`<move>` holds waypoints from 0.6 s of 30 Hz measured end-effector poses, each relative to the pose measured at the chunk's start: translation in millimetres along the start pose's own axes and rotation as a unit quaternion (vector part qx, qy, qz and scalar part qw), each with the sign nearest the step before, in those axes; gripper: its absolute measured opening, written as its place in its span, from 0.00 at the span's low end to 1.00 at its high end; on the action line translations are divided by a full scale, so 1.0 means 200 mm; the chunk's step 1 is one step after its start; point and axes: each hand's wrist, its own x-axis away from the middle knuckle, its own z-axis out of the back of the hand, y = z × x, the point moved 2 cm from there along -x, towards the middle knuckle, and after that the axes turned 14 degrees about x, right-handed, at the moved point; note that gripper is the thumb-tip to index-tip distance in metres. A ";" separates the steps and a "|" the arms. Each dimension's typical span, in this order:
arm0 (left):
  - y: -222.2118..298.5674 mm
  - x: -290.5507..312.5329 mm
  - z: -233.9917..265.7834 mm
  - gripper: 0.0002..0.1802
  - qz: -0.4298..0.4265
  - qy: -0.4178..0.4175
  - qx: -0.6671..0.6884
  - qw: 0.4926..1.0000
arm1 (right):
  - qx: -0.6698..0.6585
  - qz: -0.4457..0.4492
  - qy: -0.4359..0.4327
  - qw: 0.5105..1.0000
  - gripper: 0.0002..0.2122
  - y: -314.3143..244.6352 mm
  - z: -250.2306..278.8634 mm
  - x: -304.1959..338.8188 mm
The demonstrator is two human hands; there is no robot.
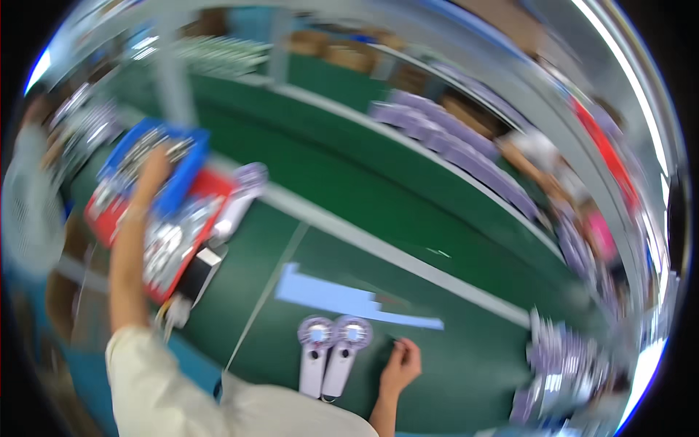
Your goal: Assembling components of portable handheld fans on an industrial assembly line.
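Note:
My left arm stretches to the far left, and my left hand [154, 166] is down among small metallic parts in a blue bin [191, 156]. Its fingers are blurred and partly hidden. Below the blue bin is a red tray [222, 186] holding silvery, clear-wrapped pieces. My right hand [402, 364] hovers low over the green table with fingertips pinched together; a tiny dark bit shows at them, too small to name. To its left lie two handheld fans [316, 357] [341, 364], white-lilac with round heads, side by side and touching at their heads.
Light-blue sheet strips [328, 295] lie beyond the fans. Another pale handheld fan [237, 200] rests beside the red tray, near a black-and-white box [200, 273]. A green conveyor belt [349, 193] runs behind a pale rail. Lilac parts [564, 364] pile at right; co-workers [36, 189] [542, 156] stand nearby.

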 end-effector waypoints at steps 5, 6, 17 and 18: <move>-0.98 0.07 0.09 0.23 0.067 -0.024 -0.014 0.997 | -0.054 0.083 -0.003 0.995 0.05 -0.12 -0.04 -0.04; -1.06 0.03 0.12 0.21 0.012 0.021 0.114 0.993 | -0.066 0.083 -0.009 0.994 0.05 -0.10 -0.03 -0.04; -0.75 -0.27 -0.12 0.20 -0.046 -0.118 0.041 0.991 | -0.071 0.080 -0.003 0.994 0.08 -0.11 0.02 0.00; -0.74 -0.26 -0.12 0.20 -0.045 -0.124 0.031 0.991 | -0.069 0.074 -0.009 0.995 0.08 -0.11 0.02 0.00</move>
